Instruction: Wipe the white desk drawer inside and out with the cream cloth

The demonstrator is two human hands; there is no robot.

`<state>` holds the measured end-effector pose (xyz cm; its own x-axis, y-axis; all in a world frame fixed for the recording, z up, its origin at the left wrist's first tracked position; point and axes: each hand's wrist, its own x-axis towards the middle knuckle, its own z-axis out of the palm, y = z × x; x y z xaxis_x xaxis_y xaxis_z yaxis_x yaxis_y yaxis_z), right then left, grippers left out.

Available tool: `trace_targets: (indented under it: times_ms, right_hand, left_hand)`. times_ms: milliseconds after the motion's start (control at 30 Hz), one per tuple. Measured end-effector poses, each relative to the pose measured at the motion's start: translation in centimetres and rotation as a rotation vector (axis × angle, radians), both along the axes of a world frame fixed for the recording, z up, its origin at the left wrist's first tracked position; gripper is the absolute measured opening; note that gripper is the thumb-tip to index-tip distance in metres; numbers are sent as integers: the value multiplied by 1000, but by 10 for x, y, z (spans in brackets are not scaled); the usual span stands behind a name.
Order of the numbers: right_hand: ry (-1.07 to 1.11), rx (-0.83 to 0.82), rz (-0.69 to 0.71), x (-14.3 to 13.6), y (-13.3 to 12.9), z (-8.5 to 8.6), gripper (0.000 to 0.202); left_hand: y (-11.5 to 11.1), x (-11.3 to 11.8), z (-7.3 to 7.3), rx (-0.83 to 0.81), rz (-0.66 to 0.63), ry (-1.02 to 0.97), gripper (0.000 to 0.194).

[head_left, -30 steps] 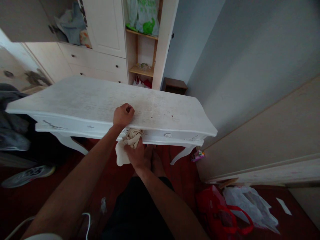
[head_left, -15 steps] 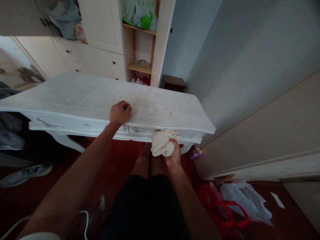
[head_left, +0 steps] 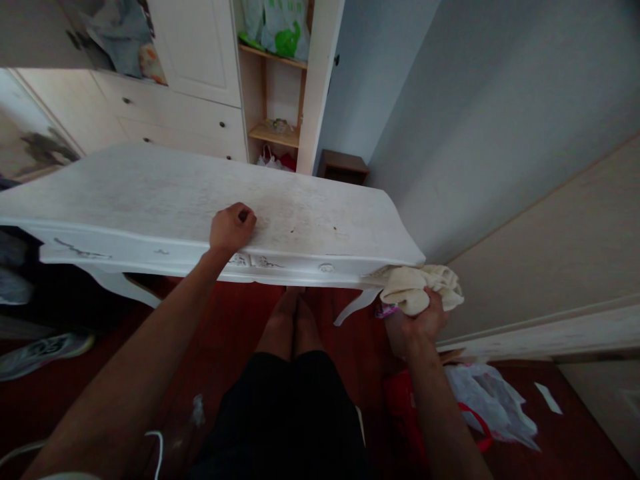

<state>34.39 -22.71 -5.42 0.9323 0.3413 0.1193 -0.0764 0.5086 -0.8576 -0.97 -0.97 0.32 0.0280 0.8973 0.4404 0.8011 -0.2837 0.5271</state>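
A white table (head_left: 165, 193) with a curved front, carved trim and drawers stands before me, its top marked by brownish stains and a few dark specks. My left hand (head_left: 233, 227) rests on the top near the front edge, fingers curled in; whether anything is inside them is hidden. At the table's front right corner, my right hand (head_left: 427, 320) grips a bunched cream cloth (head_left: 413, 290). The cloth lies against the end of the drawer front and hangs partly past the corner.
A white cabinet (head_left: 205, 60) with open shelves holding bags stands behind the table. Right of it is a small brown box-like stand (head_left: 344, 167). On the red floor lie a red bag (head_left: 400, 407), a clear plastic bag (head_left: 495, 400), a shoe (head_left: 47, 353) and a white cable (head_left: 159, 447).
My right hand has moved the cloth rightward along the table's front, from the drawers to the right corner. My left hand stays on the top; the view has shifted slightly.
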Motion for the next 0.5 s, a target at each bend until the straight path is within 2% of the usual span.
trace_targets:
  times_ms: [67, 167, 300, 400, 500]
  right_hand:
    - [-122, 34, -108, -9, 0, 23, 42]
    - [-350, 29, -58, -21, 17, 59, 48]
    - [-945, -140, 6, -19, 62, 93, 51]
    - [-1433, -354, 49, -10, 103, 100, 56]
    - [-1786, -564, 207, -9, 139, 92, 57]
  left_hand:
    - [-1, 1, 1, -7, 7, 8, 24]
    - [-2, 1, 1, -10, 10, 15, 25]
    - [-1, 0, 0, 9, 1, 21, 27]
    - [1, -1, -1, 13, 0, 23, 29]
    - [2, -2, -3, 22, -5, 22, 29]
